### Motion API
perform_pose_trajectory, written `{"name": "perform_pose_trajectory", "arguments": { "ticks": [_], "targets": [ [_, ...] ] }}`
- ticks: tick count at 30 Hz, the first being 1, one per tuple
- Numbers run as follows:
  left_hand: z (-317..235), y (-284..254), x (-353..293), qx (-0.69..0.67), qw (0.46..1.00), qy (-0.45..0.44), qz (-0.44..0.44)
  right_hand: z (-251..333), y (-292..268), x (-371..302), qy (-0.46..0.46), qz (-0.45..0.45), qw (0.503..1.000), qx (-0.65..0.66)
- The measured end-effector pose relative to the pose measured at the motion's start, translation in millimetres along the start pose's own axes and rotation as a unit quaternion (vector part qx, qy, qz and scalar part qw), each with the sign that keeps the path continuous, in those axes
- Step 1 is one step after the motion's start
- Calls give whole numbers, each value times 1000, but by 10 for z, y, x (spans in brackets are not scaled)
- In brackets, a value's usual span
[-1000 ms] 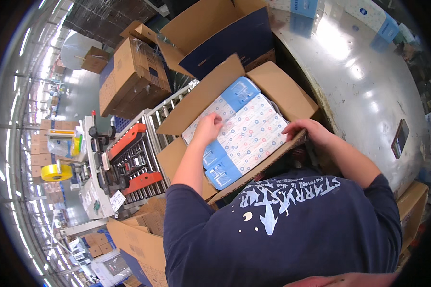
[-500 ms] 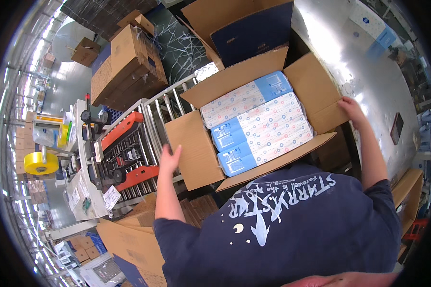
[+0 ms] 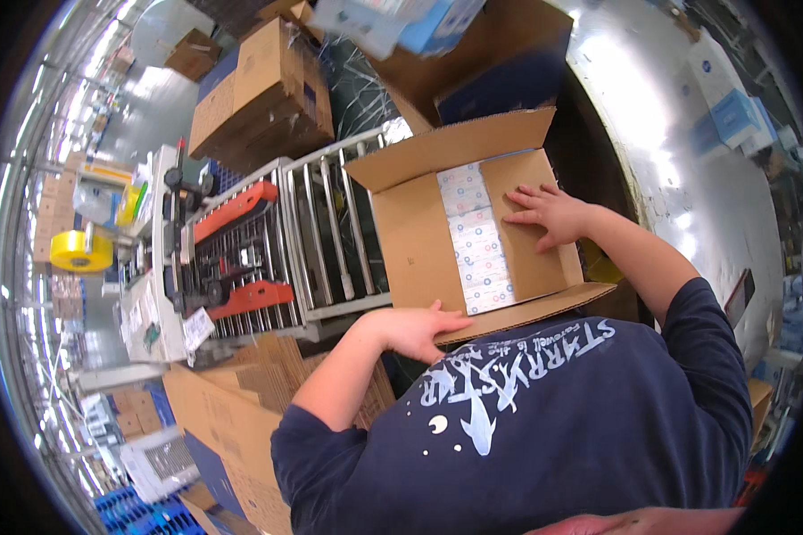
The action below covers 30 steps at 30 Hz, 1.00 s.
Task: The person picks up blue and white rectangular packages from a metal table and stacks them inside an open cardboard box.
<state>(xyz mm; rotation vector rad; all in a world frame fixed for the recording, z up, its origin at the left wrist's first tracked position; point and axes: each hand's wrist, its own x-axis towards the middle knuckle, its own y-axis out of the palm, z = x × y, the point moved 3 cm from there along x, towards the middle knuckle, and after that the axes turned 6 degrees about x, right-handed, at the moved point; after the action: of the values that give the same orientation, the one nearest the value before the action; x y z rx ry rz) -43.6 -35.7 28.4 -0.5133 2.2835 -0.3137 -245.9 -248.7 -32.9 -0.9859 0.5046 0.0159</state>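
A brown cardboard carton (image 3: 410,241) sits in front of me, its left and right flaps folded inward. Between these flaps shows a strip of white boxes (image 3: 480,241) patterned with small blue and pink rings. My right hand (image 3: 553,216) lies open on the right flap (image 3: 535,259), fingers spread. At the near left corner, my left hand (image 3: 410,332) holds the near flap (image 3: 526,310), with a finger over its edge and other fingers partly hidden below. The far flap (image 3: 455,147) stands up, leaning outward.
A roller conveyor (image 3: 326,236) with an orange-sided taping machine (image 3: 241,254) lies left, beside a yellow tape roll (image 3: 80,251). Another open carton (image 3: 500,62) stands beyond, blue-and-white packages (image 3: 442,22) above it. A metal table (image 3: 660,134) runs along the right. Flattened cartons (image 3: 232,428) lean at lower left.
The carton's left and right flaps have folded inward over the white boxes. My right hand moved onto the right flap, my left to the near flap. Blue-and-white packages appeared above the far carton.
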Motion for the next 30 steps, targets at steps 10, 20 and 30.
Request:
{"name": "perform_pose_trajectory", "arguments": {
  "ticks": [10,20,30],
  "targets": [
    [1037,-302,369,102,786,-311,-525,-200,-1109,31,-17,-447,894,30],
    [2620,-680,-86,-310,734,-40,-603,367,349,570,65,-245,967,-10],
    [3567,-989,-2019,193,687,-438,-546,2027,15,3432,-46,-281,958,-18]
  ]
}}
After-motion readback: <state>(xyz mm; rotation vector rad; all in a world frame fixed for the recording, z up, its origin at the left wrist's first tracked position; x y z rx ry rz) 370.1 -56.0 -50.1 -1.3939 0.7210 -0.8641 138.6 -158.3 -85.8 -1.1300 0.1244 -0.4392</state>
